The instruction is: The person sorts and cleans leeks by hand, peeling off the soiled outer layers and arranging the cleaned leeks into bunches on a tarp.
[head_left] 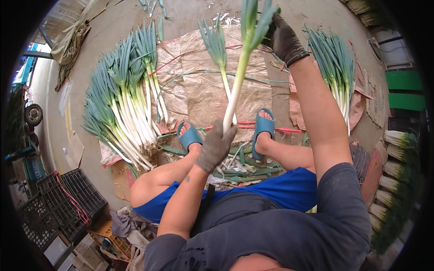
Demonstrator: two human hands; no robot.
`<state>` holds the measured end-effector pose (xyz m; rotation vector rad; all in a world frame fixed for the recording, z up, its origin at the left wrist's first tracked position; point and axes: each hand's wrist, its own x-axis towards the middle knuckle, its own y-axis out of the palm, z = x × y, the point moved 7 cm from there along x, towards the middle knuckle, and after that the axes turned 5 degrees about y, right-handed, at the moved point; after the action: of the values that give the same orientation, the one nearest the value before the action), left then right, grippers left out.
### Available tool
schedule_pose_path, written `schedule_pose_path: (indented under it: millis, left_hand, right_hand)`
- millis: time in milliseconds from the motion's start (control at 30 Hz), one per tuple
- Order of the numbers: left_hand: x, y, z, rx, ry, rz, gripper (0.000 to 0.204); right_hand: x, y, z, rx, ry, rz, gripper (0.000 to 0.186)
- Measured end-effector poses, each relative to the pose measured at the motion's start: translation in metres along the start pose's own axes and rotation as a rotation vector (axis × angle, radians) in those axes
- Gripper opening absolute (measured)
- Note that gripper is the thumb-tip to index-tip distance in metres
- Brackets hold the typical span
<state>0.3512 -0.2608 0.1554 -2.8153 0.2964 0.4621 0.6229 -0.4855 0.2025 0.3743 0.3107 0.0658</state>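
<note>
I hold a thick leek slantwise in front of me, its green top pointing away. My left hand, in a dark work glove, is closed round its white root end. Up at the green leaves, my gloved right hand is closed on the top, its fingertips partly hidden behind the leaves. Beneath the held leek, a second leek lies on a tan woven sack; its lower end passes behind the held stalk.
A large pile of leeks lies at left, a smaller pile at right. Leaf trimmings litter the floor between my sandalled feet. Red twine crosses the sack. Black crates stand lower left; bundled leeks line the right edge.
</note>
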Motion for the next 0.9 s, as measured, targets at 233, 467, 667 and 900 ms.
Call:
schedule_pose_path:
  millis: [233,467,667,900]
  left_hand:
    - [0.142,0.032,0.114,-0.033,-0.104,-0.115,0.036]
    - [0.117,0.100,0.270,0.242,-0.386,0.050,0.049]
    - [0.149,0.073,0.275,0.730,-0.467,0.466,0.051]
    - [0.199,0.041,0.266,0.554,-0.424,0.228,0.045]
  right_hand:
    - [0.036,0.056,-0.176,-0.656,0.103,0.014,0.052]
    - [0.059,-0.012,-0.348,-1.123,0.317,0.038,0.053]
    - [0.017,-0.053,-0.371,-1.246,0.364,-0.105,0.049]
    - [-0.001,-0.053,-0.398,-1.295,0.653,0.073,0.045]
